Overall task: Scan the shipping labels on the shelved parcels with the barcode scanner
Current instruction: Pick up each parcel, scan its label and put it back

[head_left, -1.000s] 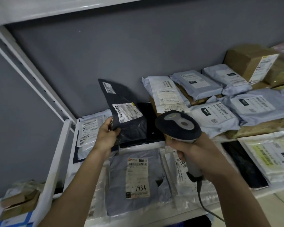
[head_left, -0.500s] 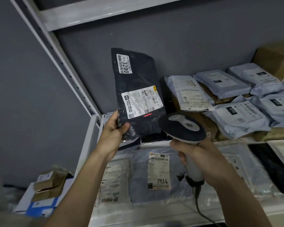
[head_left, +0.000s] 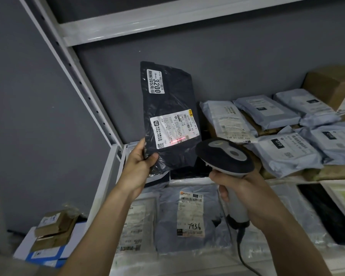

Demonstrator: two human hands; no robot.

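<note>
Shelf: white metal shelf [head_left: 100,198] against a grey wall, grey parcels [head_left: 189,212] lying flat on it.
Left hand [head_left: 140,165]: fingers clamped on the lower edge of a black parcel [head_left: 168,100], held upright above the shelf.
Right hand [head_left: 240,189]: fingers wrapped round the barcode scanner [head_left: 225,155] handle.
Shipping label [head_left: 174,130]: red scan line across its barcode.

A dark grey wall [head_left: 227,66] stands at the back. White metal shelf bars [head_left: 147,22] cross the top, and a slanted white post [head_left: 74,70] with little holes runs down the left.

Open air above parcels [head_left: 189,212]; upper shelf [head_left: 167,22] caps headroom.
</note>
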